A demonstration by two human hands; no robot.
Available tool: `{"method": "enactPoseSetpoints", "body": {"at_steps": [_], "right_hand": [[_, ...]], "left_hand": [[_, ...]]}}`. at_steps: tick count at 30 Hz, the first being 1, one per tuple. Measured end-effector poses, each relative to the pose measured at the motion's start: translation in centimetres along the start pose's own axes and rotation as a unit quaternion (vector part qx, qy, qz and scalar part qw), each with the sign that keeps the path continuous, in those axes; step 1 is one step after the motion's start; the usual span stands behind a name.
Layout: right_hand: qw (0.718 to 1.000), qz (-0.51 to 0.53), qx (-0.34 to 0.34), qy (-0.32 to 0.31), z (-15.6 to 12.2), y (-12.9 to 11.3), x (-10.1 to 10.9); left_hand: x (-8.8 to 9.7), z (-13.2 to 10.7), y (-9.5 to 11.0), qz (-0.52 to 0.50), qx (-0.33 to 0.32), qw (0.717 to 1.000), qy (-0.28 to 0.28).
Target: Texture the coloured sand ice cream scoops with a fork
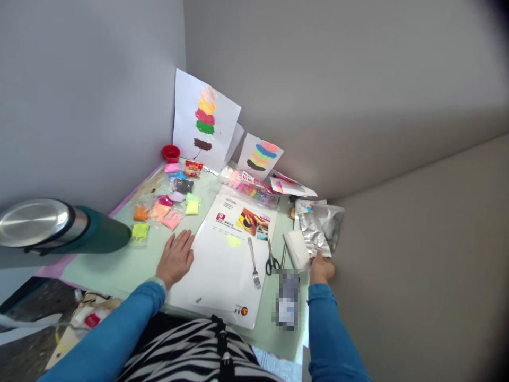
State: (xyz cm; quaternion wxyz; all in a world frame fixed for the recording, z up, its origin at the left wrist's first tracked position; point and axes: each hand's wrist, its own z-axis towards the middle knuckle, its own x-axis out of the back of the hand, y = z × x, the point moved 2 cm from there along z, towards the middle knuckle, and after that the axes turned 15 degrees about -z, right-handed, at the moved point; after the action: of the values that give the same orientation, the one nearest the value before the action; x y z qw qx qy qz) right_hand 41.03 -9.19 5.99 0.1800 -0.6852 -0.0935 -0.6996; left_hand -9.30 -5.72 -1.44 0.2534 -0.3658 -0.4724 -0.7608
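Note:
My left hand (176, 260) lies flat with fingers stretched, at the left edge of a white printed paper sheet (214, 270). At the table's right edge, my right hand (321, 269) has its fingers closed on the lower end of a silver foil pouch (314, 233). Beside that hand is a white tissue pack (296, 249). On the sheet lie a fork (253, 263) and a flat pale yellow piece (234, 241). Black-handled scissors (272, 265) rest at the sheet's right edge.
Small bags of coloured clay (159, 211) lie at the left, near a red cup (171, 154). A large green flask (99, 231) stands at far left. Cards with painted stripes (205, 119) lean on the wall behind. A blurred-out object (288, 300) lies at front right.

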Motion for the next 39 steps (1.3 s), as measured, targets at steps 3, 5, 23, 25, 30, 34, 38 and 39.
{"method": "enactPoseSetpoints", "body": {"at_steps": [3, 5, 23, 25, 30, 34, 38, 39], "right_hand": [[0.998, -0.051, -0.018, 0.015, -0.4, -0.5, 1.1], [0.996, -0.079, -0.011, 0.031, -0.4, -1.1, 2.0], [0.956, -0.232, 0.16, 0.083, 3.7, -8.1, 4.6], [0.952, -0.232, 0.184, 0.074, 3.6, -8.1, 4.3], [0.952, -0.224, 0.19, 0.086, 3.1, -7.1, 4.6], [0.951, -0.214, 0.176, 0.136, 3.0, -5.8, 6.2], [0.945, -0.203, 0.18, 0.183, 3.3, -4.9, 8.0], [0.941, -0.207, 0.195, 0.183, 3.4, -4.8, 8.4]], "left_hand": [[-0.1, 0.0, -0.1, -0.014, 0.002, 1.0, 0.002], [-0.1, 0.0, -0.2, -0.019, 0.003, 1.0, 0.003], [0.0, 0.0, -0.1, 0.017, -0.018, 1.0, 0.003], [0.1, 0.0, -0.1, 0.016, -0.016, 1.0, 0.004], [0.0, 0.0, -0.1, 0.012, -0.018, 1.0, 0.003], [-0.1, 0.0, -0.2, 0.001, -0.014, 1.0, 0.006], [-0.1, 0.0, -0.1, 0.004, -0.014, 1.0, 0.004], [-0.1, 0.0, -0.1, 0.005, -0.013, 1.0, 0.005]]}}
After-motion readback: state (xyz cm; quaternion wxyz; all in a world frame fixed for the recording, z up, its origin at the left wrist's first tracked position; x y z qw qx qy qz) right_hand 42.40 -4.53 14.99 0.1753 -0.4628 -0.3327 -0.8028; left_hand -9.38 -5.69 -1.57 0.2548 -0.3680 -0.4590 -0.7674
